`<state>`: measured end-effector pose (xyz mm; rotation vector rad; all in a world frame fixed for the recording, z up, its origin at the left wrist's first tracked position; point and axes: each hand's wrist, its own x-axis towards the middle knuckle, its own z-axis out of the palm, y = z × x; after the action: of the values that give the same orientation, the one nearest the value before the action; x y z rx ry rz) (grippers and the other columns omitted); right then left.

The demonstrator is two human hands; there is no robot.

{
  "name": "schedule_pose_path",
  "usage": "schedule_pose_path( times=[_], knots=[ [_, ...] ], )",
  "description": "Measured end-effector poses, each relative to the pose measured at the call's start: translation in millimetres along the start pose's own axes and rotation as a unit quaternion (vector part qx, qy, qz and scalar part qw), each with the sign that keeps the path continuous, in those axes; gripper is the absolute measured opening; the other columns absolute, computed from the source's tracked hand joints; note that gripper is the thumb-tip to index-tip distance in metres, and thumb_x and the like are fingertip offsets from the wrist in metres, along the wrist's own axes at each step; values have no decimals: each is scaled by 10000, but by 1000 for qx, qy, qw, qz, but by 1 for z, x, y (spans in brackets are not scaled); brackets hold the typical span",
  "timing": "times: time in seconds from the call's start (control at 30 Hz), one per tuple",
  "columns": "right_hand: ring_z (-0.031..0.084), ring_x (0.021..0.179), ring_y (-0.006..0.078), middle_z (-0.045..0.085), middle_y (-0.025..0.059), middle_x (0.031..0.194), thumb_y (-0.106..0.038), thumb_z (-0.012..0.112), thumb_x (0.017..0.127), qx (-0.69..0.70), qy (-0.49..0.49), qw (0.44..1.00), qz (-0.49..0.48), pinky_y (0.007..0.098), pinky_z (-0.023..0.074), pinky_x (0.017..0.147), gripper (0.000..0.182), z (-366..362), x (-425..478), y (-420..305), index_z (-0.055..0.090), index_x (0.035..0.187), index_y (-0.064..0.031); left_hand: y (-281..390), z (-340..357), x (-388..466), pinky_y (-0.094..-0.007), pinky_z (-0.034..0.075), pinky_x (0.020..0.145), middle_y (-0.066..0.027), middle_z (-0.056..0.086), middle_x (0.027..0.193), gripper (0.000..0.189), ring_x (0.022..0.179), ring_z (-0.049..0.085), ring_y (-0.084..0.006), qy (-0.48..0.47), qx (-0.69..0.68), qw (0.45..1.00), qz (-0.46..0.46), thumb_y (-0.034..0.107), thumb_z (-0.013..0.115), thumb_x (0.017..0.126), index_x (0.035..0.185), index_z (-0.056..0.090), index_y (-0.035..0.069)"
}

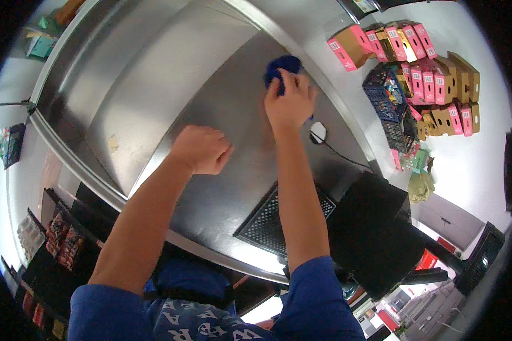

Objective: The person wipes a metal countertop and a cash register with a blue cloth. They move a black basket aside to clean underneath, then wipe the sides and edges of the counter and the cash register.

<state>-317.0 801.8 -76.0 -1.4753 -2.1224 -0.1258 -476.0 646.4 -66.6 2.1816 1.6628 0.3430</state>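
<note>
My right hand [291, 100] presses a bunched dark blue cloth [282, 68] onto a metal counter surface [239, 106], near its raised far rim. Just below that hand, a black cable passes by a round white-looking hole [318, 132] in the metal. My left hand [202, 149] is curled into a loose fist over the middle of the counter, with no object seen in it. Its palm side is hidden.
A black perforated tray [260, 226] lies under my right forearm, beside a large black device [375, 230]. Left of the counter surface is a lighter metal section [141, 85]. Pink cardboard boxes [416, 85] and a dark blue plastic crate [384, 93] stand beyond the rim.
</note>
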Motion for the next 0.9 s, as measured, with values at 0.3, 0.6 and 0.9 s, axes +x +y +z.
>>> schedule_pose_path(
  times=[0.3,0.6,0.9],
  knots=[
    [562,925,295,639,-15,1138,-197,709,767,58,-84,994,-38,438,462,837,344,-39,-81,-47,713,1104,-268,-11,0,-1,-447,520,620,-47,627,697,176,715,655,-281,-37,-69,996,34,266,632,775,665,638,129],
    [531,1025,317,585,60,1273,-240,642,827,25,-221,970,-100,473,428,863,375,-123,-219,-116,675,1201,-231,-78,-53,-76,-440,489,646,-92,610,740,223,740,603,-325,5,-317,946,-64,306,686,780,732,589,111],
    [485,1142,359,532,59,1349,-296,544,937,-225,-73,956,171,521,399,930,378,-7,-48,-34,573,1308,-228,-231,-142,-208,-429,441,700,-77,534,674,303,750,553,-304,63,-13,995,-81,233,728,745,615,492,94]
  ],
)
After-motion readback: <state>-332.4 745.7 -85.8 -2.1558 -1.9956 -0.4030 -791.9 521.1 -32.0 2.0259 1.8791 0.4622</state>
